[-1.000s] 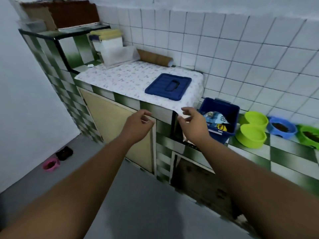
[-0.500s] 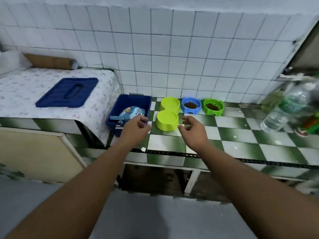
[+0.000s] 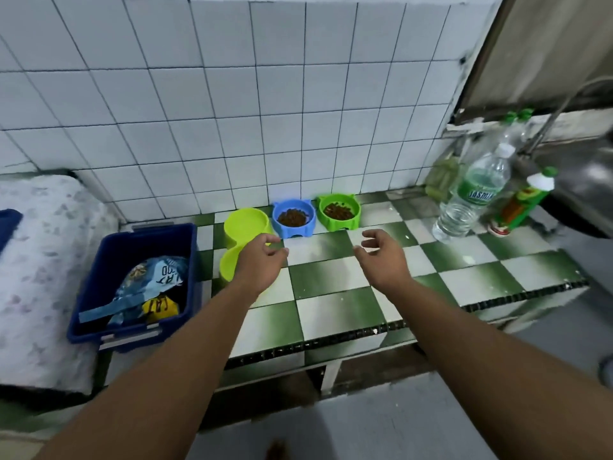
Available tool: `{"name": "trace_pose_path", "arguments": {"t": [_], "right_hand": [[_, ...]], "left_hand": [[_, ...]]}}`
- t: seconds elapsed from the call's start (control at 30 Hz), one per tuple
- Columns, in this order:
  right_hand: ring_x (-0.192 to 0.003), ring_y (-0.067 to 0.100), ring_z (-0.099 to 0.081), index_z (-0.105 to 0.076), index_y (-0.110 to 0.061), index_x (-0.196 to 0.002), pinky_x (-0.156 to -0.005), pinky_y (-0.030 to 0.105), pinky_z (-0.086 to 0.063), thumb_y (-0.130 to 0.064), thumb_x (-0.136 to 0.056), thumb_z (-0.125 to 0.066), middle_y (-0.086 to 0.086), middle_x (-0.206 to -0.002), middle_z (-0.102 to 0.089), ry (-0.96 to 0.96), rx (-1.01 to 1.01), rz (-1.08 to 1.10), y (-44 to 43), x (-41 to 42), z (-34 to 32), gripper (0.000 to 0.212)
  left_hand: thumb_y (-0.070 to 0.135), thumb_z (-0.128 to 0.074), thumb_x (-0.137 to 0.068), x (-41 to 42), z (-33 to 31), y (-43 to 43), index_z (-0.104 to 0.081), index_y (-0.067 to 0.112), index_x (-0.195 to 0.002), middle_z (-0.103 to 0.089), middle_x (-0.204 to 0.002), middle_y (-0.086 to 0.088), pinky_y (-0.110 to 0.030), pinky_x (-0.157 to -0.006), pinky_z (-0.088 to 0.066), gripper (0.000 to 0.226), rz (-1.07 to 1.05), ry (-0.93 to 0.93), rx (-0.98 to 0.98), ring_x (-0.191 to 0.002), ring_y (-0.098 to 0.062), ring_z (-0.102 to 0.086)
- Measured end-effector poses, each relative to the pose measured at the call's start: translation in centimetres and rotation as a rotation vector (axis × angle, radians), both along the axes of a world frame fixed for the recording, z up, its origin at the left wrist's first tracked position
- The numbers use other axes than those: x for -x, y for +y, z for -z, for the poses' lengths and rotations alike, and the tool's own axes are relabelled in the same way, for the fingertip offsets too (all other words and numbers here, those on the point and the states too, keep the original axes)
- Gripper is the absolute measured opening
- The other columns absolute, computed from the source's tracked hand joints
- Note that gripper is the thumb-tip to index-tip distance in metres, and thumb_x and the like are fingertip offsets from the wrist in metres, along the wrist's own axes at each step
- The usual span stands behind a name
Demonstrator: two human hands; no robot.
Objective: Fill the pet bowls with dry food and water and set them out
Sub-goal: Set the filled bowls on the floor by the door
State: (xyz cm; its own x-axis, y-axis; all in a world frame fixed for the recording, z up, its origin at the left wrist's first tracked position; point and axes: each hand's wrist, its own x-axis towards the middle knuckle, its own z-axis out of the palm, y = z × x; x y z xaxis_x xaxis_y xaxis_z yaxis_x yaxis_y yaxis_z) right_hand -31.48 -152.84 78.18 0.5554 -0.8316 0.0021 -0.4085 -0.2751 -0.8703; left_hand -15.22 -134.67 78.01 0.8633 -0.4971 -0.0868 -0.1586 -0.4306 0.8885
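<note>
White tiled wall (image 3: 199,94) filled the back of the view; below it ran the green-and-white checked counter (image 3: 331,277), and off to the left sat a raised surface under a flowered cloth (image 3: 39,260). At the counter's left end stood the blue bin (image 3: 156,230), lid off, with a pale blue food bag (image 3: 149,283) crumpled inside and a yellow packet (image 3: 159,307) tucked under it.

Both forearms reached in from below. The left hand (image 3: 262,263) hung over the near half of the lime double bowl (image 3: 245,224), fingers loosely curled and gripping nothing; whether it touched the bowl could not be told. The right hand (image 3: 381,257) hovered over bare tiles, well apart from the left, fingers and thumb loosely bent, also holding nothing.

On the right a clear water bottle (image 3: 471,200) stood with its cap on; just beside it stood a green-capped bottle (image 3: 520,204).

The double bowl sat just right of the bin and its far half looked bare. Against the wall stood the blue bowl (image 3: 282,229) touching it, then the green bowl (image 3: 331,224) next along, each one carrying brown kibble (image 3: 293,216).
</note>
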Motion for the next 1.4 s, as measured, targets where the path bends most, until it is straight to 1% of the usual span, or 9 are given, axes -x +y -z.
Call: {"name": "trace_pose_path", "arguments": {"t": [0.17,0.3,0.6,0.7,0.77,0.87,1.03,1.23,1.4], "right_hand": [[-0.080,0.015,-0.064,-0.061,-0.021,-0.118,-0.069,0.027,-0.050,-0.030,-0.088,-0.071,0.000,-0.107,-0.067,0.030,-0.050,0.070,-4.0,-1.5,1.2,0.032],[-0.086,0.018,-0.064,-0.060,-0.017,-0.121,-0.078,0.031,-0.052,-0.030,-0.089,-0.070,0.002,-0.108,-0.066,0.052,-0.067,0.059,-8.0,-3.2,2.1,0.036],[-0.098,0.029,-0.065,-0.057,-0.010,-0.125,-0.089,0.039,-0.052,-0.027,-0.088,-0.071,0.011,-0.108,-0.068,0.093,-0.167,-0.028,-17.6,-10.4,4.2,0.042],[-0.102,0.031,-0.066,-0.056,-0.008,-0.126,-0.096,0.044,-0.052,-0.026,-0.088,-0.072,0.013,-0.110,-0.069,0.168,-0.165,-0.084,-19.8,-12.6,6.0,0.045],[-0.105,0.032,-0.066,-0.056,-0.007,-0.127,-0.097,0.046,-0.051,-0.026,-0.087,-0.072,0.014,-0.113,-0.069,0.218,-0.155,-0.118,-21.0,-13.8,7.1,0.047],[-0.109,0.033,-0.064,-0.055,-0.006,-0.130,-0.098,0.045,-0.051,-0.027,-0.085,-0.073,0.016,-0.119,-0.067,0.280,-0.146,-0.145,-22.3,-15.3,8.7,0.052],[-0.114,0.035,-0.060,-0.053,-0.005,-0.133,-0.094,0.036,-0.050,-0.027,-0.082,-0.075,0.017,-0.127,-0.060,0.351,-0.160,-0.138,-23.4,-16.8,10.6,0.059],[-0.110,0.035,-0.063,-0.060,-0.008,-0.127,-0.097,0.048,-0.053,-0.029,-0.080,-0.075,0.018,-0.125,-0.060,0.374,-0.195,-0.137,-24.8,-18.2,11.8,0.054],[-0.107,0.036,-0.063,-0.059,-0.007,-0.122,-0.093,0.049,-0.055,-0.021,-0.082,-0.070,0.018,-0.123,-0.060,0.378,-0.192,-0.075,-25.1,-18.7,11.8,0.044]], "left_hand": [[0.027,-0.070,-0.093,-3.4,1.1,-4.2,-0.061,0.021,-0.126,-0.062,-0.088,0.010,-0.027,-0.067,-0.043,0.034,-0.048,0.081,-0.054,-0.081,-0.012,-0.060],[0.027,-0.069,-0.092,-5.1,2.5,-7.2,-0.059,0.022,-0.128,-0.065,-0.103,0.001,-0.031,-0.074,-0.047,0.037,-0.087,0.123,-0.100,-0.084,-0.013,-0.059],[0.029,-0.066,-0.095,-8.0,5.4,-12.8,-0.045,0.015,-0.149,-0.058,-0.140,-0.011,-0.044,-0.106,-0.047,0.060,-0.137,0.090,-0.229,-0.125,-0.030,-0.057],[0.028,-0.067,-0.094,-8.4,6.5,-14.2,-0.052,0.019,-0.134,-0.061,-0.136,-0.006,-0.028,-0.080,-0.047,0.043,-0.134,0.027,-0.288,-0.111,-0.023,-0.059],[0.026,-0.068,-0.094,-8.4,7.1,-15.1,-0.052,0.023,-0.132,-0.062,-0.130,-0.004,-0.021,-0.067,-0.034,0.041,-0.164,0.006,-0.313,-0.103,-0.020,-0.057],[0.017,-0.068,-0.095,-8.9,8.0,-16.1,-0.047,0.012,-0.142,-0.058,-0.137,-0.011,-0.022,-0.086,-0.034,0.052,-0.217,0.051,-0.282,-0.126,-0.029,-0.055],[0.020,-0.061,-0.101,-9.9,9.2,-18.1,-0.048,0.007,-0.143,-0.058,-0.141,-0.016,-0.028,-0.097,-0.038,0.046,-0.354,0.174,-0.284,-0.131,-0.033,-0.054],[0.025,-0.065,-0.098,-10.9,9.9,-19.6,-0.050,0.002,-0.133,-0.061,-0.129,-0.017,-0.031,-0.085,-0.041,0.045,-0.502,0.202,-0.253,-0.116,-0.033,-0.060],[0.022,-0.064,-0.099,-11.1,10.5,-20.4,-0.047,0.004,-0.118,-0.054,-0.101,-0.009,-0.038,-0.081,-0.048,0.031,-0.569,0.197,-0.243,-0.101,-0.032,-0.060]]}}
